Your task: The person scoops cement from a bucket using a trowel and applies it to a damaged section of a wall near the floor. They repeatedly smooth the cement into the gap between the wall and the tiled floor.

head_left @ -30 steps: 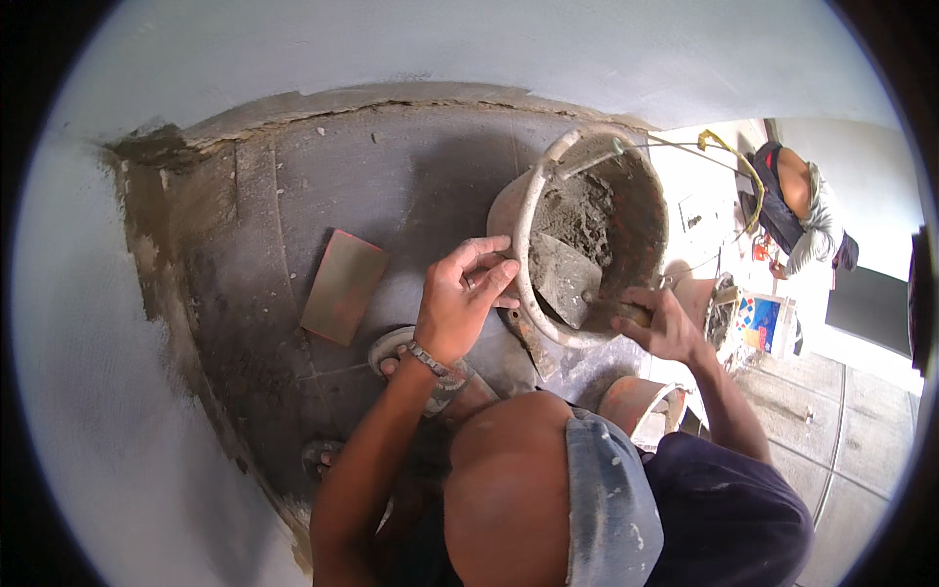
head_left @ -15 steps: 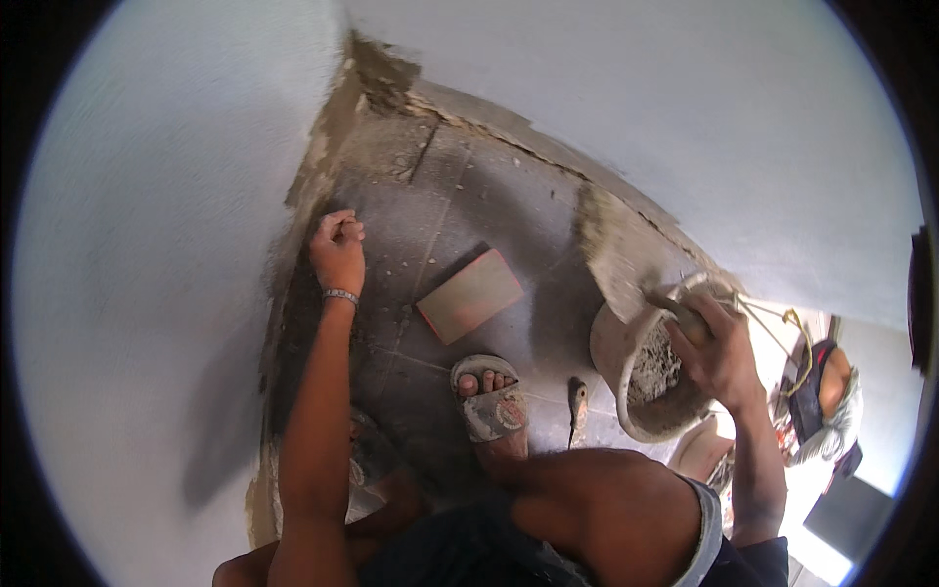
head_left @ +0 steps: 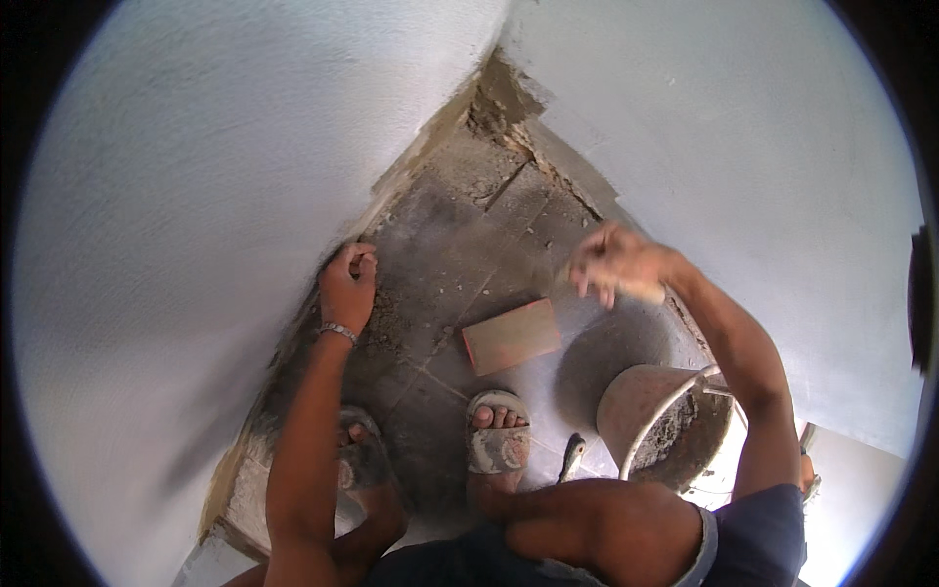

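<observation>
My left hand (head_left: 349, 284), with a bracelet at the wrist, is beside the base of the left wall. Its fingers are curled closed, and nothing shows in them. Away from the bucket, my right hand (head_left: 618, 262) is above the floor near the right wall, smeared by motion. It grips a trowel by its tan handle (head_left: 641, 289); the blade is hardly visible in the blur. Between my hands a flat rectangular block (head_left: 512, 338), grey-tan with orange-red edges, lies on the floor. The bucket (head_left: 626, 406) holds grey mortar (head_left: 673, 430) and stands at my right.
Another handled tool (head_left: 572, 455) lies by my right sandal (head_left: 499, 440). The two walls meet at a far corner (head_left: 499, 98) with rough, broken plaster along their base. Crumbs of mortar (head_left: 386, 318) are scattered on the grey tiles (head_left: 445, 284).
My right hand has moved with the trowel from above the bucket, leftward and farther out over the floor. The view has turned, and my left hand stays by the left wall.
</observation>
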Action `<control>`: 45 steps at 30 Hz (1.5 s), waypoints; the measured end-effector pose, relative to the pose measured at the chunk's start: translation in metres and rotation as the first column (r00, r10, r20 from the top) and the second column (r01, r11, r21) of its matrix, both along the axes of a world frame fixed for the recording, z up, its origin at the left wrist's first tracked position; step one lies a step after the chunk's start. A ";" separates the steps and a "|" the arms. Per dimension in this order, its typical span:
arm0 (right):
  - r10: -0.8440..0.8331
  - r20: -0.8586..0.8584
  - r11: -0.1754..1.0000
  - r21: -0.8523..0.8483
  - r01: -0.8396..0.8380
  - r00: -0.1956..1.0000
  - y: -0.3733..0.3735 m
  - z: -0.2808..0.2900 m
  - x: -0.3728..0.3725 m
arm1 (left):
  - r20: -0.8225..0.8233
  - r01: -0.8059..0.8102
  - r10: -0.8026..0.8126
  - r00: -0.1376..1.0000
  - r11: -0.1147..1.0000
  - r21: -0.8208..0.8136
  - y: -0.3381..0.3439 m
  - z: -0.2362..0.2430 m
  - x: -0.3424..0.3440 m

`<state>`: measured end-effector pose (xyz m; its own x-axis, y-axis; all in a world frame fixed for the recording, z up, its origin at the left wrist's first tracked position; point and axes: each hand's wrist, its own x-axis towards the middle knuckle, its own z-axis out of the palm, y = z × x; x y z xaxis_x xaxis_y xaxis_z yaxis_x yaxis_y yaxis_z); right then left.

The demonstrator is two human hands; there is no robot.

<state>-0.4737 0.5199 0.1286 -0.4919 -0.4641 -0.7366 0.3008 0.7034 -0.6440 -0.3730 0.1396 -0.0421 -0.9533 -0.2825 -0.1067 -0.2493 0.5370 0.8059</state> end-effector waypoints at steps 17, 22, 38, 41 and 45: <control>-0.178 -0.334 0.831 0.453 0.323 0.926 0.146 0.215 0.243 | -0.243 0.563 -0.508 0.826 0.727 0.393 0.199 0.060 0.014; -0.240 -0.291 0.572 0.728 0.377 0.926 0.150 0.150 0.363 | -0.148 0.602 -0.810 0.567 0.285 0.746 0.259 0.105 0.067; -0.407 -0.379 0.701 0.454 0.550 0.831 0.135 0.124 0.348 | -0.020 0.459 -0.805 0.593 0.318 0.830 0.253 0.108 0.099; -0.313 -0.575 0.614 0.484 0.623 0.756 0.135 0.106 0.376 | 0.059 0.474 -0.739 0.671 0.489 0.733 0.231 0.091 0.073; -0.282 -0.632 0.552 0.508 0.661 0.722 0.145 0.073 0.416 | 0.108 0.403 -0.608 0.787 0.637 0.657 0.197 0.065 0.030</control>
